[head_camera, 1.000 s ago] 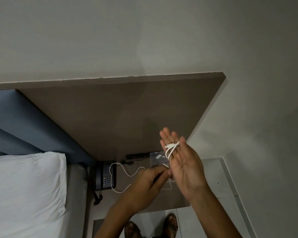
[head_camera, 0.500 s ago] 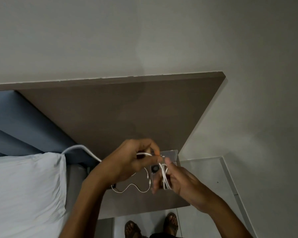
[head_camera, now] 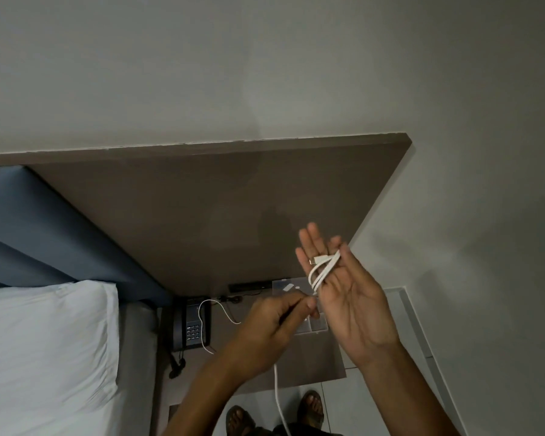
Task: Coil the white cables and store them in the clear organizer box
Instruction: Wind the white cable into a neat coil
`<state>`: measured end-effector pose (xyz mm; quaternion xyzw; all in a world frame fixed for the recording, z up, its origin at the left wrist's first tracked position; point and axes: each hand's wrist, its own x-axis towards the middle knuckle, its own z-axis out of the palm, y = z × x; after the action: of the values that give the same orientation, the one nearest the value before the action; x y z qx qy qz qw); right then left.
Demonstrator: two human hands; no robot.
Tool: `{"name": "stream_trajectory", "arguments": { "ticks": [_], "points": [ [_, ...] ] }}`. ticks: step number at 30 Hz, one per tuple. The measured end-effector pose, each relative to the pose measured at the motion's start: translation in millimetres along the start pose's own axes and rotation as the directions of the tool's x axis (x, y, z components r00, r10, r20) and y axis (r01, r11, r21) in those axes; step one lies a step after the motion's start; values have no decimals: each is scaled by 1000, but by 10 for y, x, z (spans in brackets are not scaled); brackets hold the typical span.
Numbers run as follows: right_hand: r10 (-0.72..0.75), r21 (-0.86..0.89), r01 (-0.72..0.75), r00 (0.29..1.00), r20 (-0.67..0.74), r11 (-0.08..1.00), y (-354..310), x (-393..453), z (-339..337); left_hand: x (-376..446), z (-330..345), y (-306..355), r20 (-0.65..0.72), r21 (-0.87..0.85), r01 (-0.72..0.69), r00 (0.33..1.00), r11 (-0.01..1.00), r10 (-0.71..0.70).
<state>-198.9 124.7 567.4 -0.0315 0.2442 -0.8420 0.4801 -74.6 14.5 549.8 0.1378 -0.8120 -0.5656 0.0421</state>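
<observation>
At the far left lies the white pillow (head_camera: 41, 350) on the bed, with the blue headboard (head_camera: 54, 247) above it. Next comes the dark phone (head_camera: 192, 328) on the brown counter (head_camera: 315, 363), and a thin white cable (head_camera: 216, 309) loops loose across the phone and the counter beside it. My left hand (head_camera: 272, 328) is clenched, its grip pinching a thicker white cable (head_camera: 323, 270) between thumb and fingertips; a length of that cable hangs down below my wrist towards the floor and my sandalled feet (head_camera: 310, 407). Behind my hands the clear organizer box (head_camera: 312, 325) sits on the counter, partly hidden. My right hand (head_camera: 350, 297) is held up flat, palm towards me, fingers straight and released, with the cable wound in loops around them, its plug end resting on my fingers.
</observation>
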Motion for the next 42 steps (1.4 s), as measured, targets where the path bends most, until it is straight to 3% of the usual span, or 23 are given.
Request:
{"name": "stream_trajectory", "arguments": {
  "ticks": [2, 4, 6, 8, 11, 13, 15, 19, 21, 24, 27, 30, 32, 35, 38, 42],
  "points": [
    [-50, -435, 45, 999, 1, 899, 64, 15, -59, -26, -21, 28, 80, 105, -16, 997, 994, 7],
    [-90, -759, 69, 996, 14, 647, 157, -1, -146, -40, -78, 51, 170, 187, -33, 986, 982, 1],
    [-121, -894, 102, 991, 54, 437, 204, -50, -218, -55, -180, 54, 239, 241, -30, 971, 970, -29],
    [-81, -951, 88, 995, 67, 295, 198, -98, -270, -78, -298, 60, 310, 235, -3, 948, 972, -72],
    [40, -970, -103, 994, -97, 220, 139, -160, -347, -81, -458, 131, 370, 158, 7, 927, 987, -66],
    [153, -948, -207, 973, -174, 240, 83, -213, -384, -31, -556, 191, 367, 155, -53, 930, 986, -8],
    [270, -933, -239, 948, -165, 267, 49, -261, -343, 32, -655, 218, 362, 213, -98, 932, 972, 15],
    [468, -789, -295, 883, -11, 539, 59, -320, -300, 117, -781, 134, 248, 163, -108, 967, 981, 65],
    [504, -652, -342, 861, 71, 677, 61, -353, -253, 123, -791, 94, 182, 69, -110, 979, 991, 96],
    [516, -476, -391, 841, 163, 788, 90, -401, -169, 130, -739, 32, 133, -109, -137, 980, 985, 151],
    [464, -229, -409, 830, 309, 884, 127, -395, -33, 127, -638, -46, 18, -168, -202, 978, 965, 208],
    [401, -57, -410, 838, 371, 910, 126, -354, 91, 82, -456, -88, -64, -308, -142, 990, 941, 129],
    [361, 14, -391, 863, 354, 920, 104, -316, 114, 27, -313, -113, -52, -396, -68, 997, 916, 52],
    [269, 54, -287, 937, 224, 956, 87, -238, 72, -59, -187, -169, -6, -374, 9, 1000, 927, -12],
    [58, -40, -56, 998, 37, 998, 117, -189, -48, -137, -168, -193, 65, -287, 73, 996, 955, -57],
    [-129, -426, 90, 990, -63, 900, 255, -139, -114, -206, -207, -108, 154, -64, 72, 986, 995, -61]
  ]
}}
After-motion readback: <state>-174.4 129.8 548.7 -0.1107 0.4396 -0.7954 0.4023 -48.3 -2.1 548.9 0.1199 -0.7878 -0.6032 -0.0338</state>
